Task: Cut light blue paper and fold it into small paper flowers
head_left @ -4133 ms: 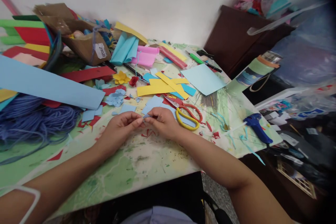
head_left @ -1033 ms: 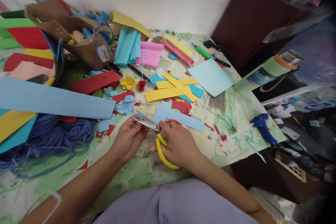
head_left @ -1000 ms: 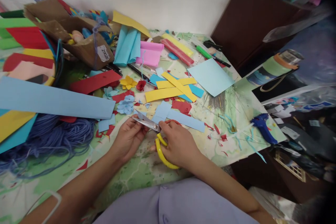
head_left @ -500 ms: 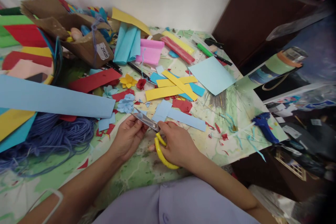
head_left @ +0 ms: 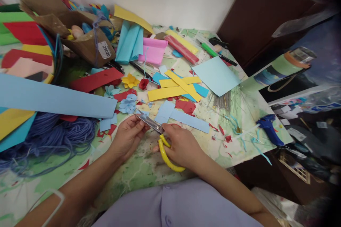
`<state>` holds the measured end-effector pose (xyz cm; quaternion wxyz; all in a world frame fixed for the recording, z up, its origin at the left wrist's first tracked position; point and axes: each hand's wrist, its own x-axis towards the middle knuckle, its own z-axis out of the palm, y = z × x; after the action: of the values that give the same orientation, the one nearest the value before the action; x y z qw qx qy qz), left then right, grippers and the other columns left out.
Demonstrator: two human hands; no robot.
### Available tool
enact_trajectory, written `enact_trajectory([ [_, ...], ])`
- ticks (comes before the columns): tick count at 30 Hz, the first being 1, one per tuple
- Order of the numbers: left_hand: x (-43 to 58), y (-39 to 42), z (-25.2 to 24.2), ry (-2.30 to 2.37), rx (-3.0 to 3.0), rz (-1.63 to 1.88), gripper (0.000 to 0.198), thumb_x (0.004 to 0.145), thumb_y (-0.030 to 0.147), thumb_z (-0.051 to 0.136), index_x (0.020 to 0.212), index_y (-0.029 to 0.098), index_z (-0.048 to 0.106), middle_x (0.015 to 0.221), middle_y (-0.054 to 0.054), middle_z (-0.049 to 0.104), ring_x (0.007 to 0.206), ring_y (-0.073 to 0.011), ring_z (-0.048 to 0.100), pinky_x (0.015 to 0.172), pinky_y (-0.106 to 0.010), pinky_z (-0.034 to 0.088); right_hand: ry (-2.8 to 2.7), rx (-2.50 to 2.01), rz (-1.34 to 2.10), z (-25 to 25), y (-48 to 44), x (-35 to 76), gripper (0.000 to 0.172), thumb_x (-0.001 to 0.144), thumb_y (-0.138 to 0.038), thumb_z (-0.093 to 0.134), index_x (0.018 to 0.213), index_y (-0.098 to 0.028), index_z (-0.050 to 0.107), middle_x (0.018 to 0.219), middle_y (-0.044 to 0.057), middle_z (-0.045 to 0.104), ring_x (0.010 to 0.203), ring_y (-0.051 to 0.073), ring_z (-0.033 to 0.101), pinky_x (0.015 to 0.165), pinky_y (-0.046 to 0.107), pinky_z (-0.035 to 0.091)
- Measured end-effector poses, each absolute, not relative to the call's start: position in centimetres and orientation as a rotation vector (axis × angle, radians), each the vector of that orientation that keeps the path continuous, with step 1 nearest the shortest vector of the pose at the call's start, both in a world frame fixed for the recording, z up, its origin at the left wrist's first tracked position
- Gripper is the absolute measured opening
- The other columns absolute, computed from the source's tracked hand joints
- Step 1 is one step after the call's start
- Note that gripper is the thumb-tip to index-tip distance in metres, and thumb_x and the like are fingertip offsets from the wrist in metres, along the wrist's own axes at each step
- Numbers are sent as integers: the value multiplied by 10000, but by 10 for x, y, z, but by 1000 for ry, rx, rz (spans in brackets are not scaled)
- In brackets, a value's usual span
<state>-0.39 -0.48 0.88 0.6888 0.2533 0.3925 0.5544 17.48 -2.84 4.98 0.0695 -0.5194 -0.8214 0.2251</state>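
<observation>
My right hand (head_left: 183, 145) grips a pair of scissors (head_left: 153, 124) with yellow handles, fingers through the loops and blades pointing left and away from me. My left hand (head_left: 128, 136) is closed in a pinch beside the blades. A small light blue paper piece (head_left: 144, 114) shows at the blades, by the left fingertips; the fingers hide part of it. Just beyond the left hand lie light blue paper petals (head_left: 128, 104) bunched like a flower. Past the scissors are a light blue paper piece (head_left: 165, 111) and a light blue strip (head_left: 189, 120).
Yellow strips (head_left: 174, 88) cross blue ones farther back. A long blue strip (head_left: 58, 97) lies over purple yarn (head_left: 61, 136) at left. Behind stands a torn brown paper bag (head_left: 80, 48). On the right are a pale blue sheet (head_left: 216, 76), thin wires (head_left: 222, 102) and a blue glue gun (head_left: 269, 129).
My hands and the scissors stay in nearly the same place. The right hand and scissor handles have shifted very slightly to the right. The view has moved a little.
</observation>
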Motion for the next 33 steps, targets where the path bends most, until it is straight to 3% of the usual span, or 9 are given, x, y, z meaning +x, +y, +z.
enact_trajectory([
  [9,-11,-2,14,993,708,1189,126,641,203,789,714,157,698,641,-7,618,609,-94,532,591,-188,442,-2496,-1520,695,50,-29,185,198,855,-338,532,984,-189,515,879,57,646,813,189,574,655,270,344],
  [14,-18,1,13,1068,813,1141,134,614,213,802,697,176,704,617,3,619,591,-104,537,579,-199,444,-2496,-1500,734,50,-30,190,269,876,-440,502,976,-191,512,890,58,655,829,195,581,675,277,359],
  [33,-43,15,12,1115,985,795,97,564,182,809,609,172,723,535,-44,656,476,-121,560,461,-183,425,-2552,-1451,831,50,-33,197,313,872,-486,508,944,-183,536,880,67,662,851,197,599,684,276,367],
])
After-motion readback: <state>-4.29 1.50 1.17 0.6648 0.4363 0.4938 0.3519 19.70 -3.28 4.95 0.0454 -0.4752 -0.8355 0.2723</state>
